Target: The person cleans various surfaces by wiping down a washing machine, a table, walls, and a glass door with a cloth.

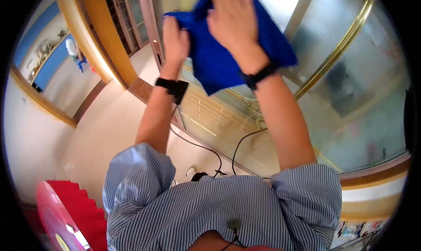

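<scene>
A blue cloth (215, 54) hangs spread out in front of a glass door (210, 115) with gold trim. My left hand (175, 38) grips the cloth's upper left corner, with the fingers bent over its edge. My right hand (232, 21) lies on the upper middle of the cloth, its back towards me and its fingertips cut off by the top of the frame. The cloth's lower corner dangles free between my forearms. Both wrists wear black bands with cables running down.
Frosted glass with a gold bar (337, 54) fills the right side. A wooden door frame (105, 36) stands at the left, beside pale floor (101, 132). A red, scalloped-edged object (79, 211) is at the lower left. Cables (197, 145) hang before my body.
</scene>
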Demonstrator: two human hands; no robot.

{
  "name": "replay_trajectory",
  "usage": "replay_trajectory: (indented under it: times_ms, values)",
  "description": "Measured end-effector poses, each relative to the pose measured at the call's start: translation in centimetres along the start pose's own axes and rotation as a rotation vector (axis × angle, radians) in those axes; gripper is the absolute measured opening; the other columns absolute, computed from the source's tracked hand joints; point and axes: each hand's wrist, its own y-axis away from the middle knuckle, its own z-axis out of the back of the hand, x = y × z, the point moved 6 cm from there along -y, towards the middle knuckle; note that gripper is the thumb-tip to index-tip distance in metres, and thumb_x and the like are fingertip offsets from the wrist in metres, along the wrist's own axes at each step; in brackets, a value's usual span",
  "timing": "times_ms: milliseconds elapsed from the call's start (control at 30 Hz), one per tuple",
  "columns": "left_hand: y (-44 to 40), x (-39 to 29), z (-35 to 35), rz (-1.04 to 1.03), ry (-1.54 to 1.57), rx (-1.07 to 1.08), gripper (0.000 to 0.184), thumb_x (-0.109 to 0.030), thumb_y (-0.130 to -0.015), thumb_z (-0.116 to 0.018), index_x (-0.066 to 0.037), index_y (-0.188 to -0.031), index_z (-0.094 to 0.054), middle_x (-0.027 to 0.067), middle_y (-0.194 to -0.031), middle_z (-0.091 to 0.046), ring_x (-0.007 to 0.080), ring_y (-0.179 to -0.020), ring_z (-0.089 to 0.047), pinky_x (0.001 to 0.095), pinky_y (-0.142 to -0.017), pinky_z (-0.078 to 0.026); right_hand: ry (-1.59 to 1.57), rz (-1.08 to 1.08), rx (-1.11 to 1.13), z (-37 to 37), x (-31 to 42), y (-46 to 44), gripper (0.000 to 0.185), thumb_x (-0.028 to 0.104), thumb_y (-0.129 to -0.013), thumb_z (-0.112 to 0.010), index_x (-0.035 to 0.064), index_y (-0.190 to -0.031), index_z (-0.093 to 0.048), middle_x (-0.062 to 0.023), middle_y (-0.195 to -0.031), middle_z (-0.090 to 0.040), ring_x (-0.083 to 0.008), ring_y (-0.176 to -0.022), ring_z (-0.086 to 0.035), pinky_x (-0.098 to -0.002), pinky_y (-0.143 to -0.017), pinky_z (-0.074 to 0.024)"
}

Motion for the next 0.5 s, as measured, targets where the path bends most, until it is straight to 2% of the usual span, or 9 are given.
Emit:
replay_trajectory:
  times_ms: [67,100,167,233,267,300,367,433,500]
  values:
    - [-0.5,6.0,1.1,0.162,0.054,0.030,0.053,-0.024,-0.098,-0.048,0.010,-0.138,-0.039,0.0323,-0.146,-0.036,0.0440,-0.140,-0.030,0.0456,-0.118,-0.018,-0.028,0.040,-0.025,-4.9,3.1,-1.4,0.061,0.019,-0.082,-0.057,-0.0072,-0.136,-0.046,-0.0196,-0.144,-0.045,-0.0319,-0.137,-0.038,-0.0459,-0.117,-0.0231]
    - [0.0,9.1,0.8,0.150,0.047,0.139,0.057,-0.026,-0.100,-0.047,0.008,-0.143,-0.033,0.0307,-0.151,-0.028,0.0429,-0.143,-0.023,0.0449,-0.120,-0.014,-0.004,0.089,-0.062,-6.8,4.8,-1.2,0.062,0.018,-0.080,-0.058,-0.0026,-0.137,-0.046,-0.0173,-0.145,-0.044,-0.0296,-0.137,-0.038,-0.0448,-0.116,-0.0251]
    - [2.2,11.5,0.6,0.060,0.091,0.209,0.062,-0.020,-0.097,-0.045,0.006,-0.149,-0.024,0.0281,-0.157,-0.014,0.0434,-0.146,-0.011,0.0452,-0.121,-0.005,-0.213,0.072,-0.043,-10.4,7.7,0.8,0.058,0.012,-0.084,-0.052,-0.0048,-0.139,-0.043,-0.0157,-0.146,-0.043,-0.0281,-0.137,-0.039,-0.0425,-0.117,-0.0264]
    - [4.6,9.1,1.3,-0.124,0.096,0.222,0.068,-0.019,-0.092,-0.047,0.007,-0.149,-0.020,0.0307,-0.157,-0.013,0.0446,-0.146,-0.009,0.0460,-0.120,-0.003,-0.536,0.033,-0.022,-10.8,9.8,4.3,0.056,0.008,-0.088,-0.047,-0.0037,-0.142,-0.040,-0.0152,-0.148,-0.041,-0.0254,-0.138,-0.038,-0.0426,-0.117,-0.0272]
    - [6.1,8.3,1.5,0.048,0.356,0.135,0.066,-0.016,-0.092,-0.045,0.008,-0.149,-0.020,0.0312,-0.156,-0.016,0.0438,-0.146,-0.011,0.0456,-0.120,-0.004,-0.572,0.078,-0.022,-10.0,10.4,6.0,0.055,0.009,-0.089,-0.046,-0.0033,-0.142,-0.040,-0.0148,-0.149,-0.040,-0.0243,-0.139,-0.038,-0.0423,-0.118,-0.0268]
    - [7.6,8.7,0.4,0.104,0.358,0.042,0.068,-0.010,-0.091,-0.043,0.006,-0.151,-0.014,0.0282,-0.155,-0.022,0.0383,-0.145,-0.019,0.0444,-0.120,-0.009,-0.611,0.119,-0.018,-9.9,10.9,7.4,0.054,0.010,-0.090,-0.045,-0.0029,-0.143,-0.039,-0.0144,-0.150,-0.040,-0.0231,-0.140,-0.037,-0.0419,-0.118,-0.0263]
    - [11.6,6.9,-1.1,0.263,0.580,0.097,0.082,-0.003,-0.088,-0.048,0.002,-0.153,0.003,0.0223,-0.152,-0.027,0.0299,-0.139,-0.031,0.0415,-0.118,-0.019,-0.642,0.091,0.069,-11.2,10.2,12.5,0.054,0.010,-0.092,-0.044,-0.0019,-0.144,-0.038,-0.0121,-0.150,-0.040,-0.0219,-0.141,-0.036,-0.0404,-0.118,-0.0271]
    - [17.7,6.2,-3.9,0.395,0.699,0.057,0.088,-0.006,-0.086,-0.054,0.001,-0.153,0.003,0.0215,-0.152,-0.026,0.0312,-0.138,-0.032,0.0414,-0.117,-0.020,-0.485,0.075,0.319,-8.7,9.7,16.4,0.053,0.009,-0.094,-0.042,-0.0013,-0.146,-0.036,-0.0097,-0.151,-0.039,-0.0213,-0.141,-0.035,-0.0391,-0.118,-0.0275]
    - [19.8,0.6,-4.7,0.426,0.824,0.069,0.095,-0.006,-0.084,-0.059,0.000,-0.153,0.007,0.0217,-0.154,-0.019,0.0316,-0.140,-0.026,0.0427,-0.118,-0.016,-0.459,0.069,0.399,-4.7,7.5,19.5,0.053,0.010,-0.094,-0.042,-0.0003,-0.146,-0.036,-0.0084,-0.151,-0.039,-0.0210,-0.140,-0.036,-0.0384,-0.117,-0.0277]
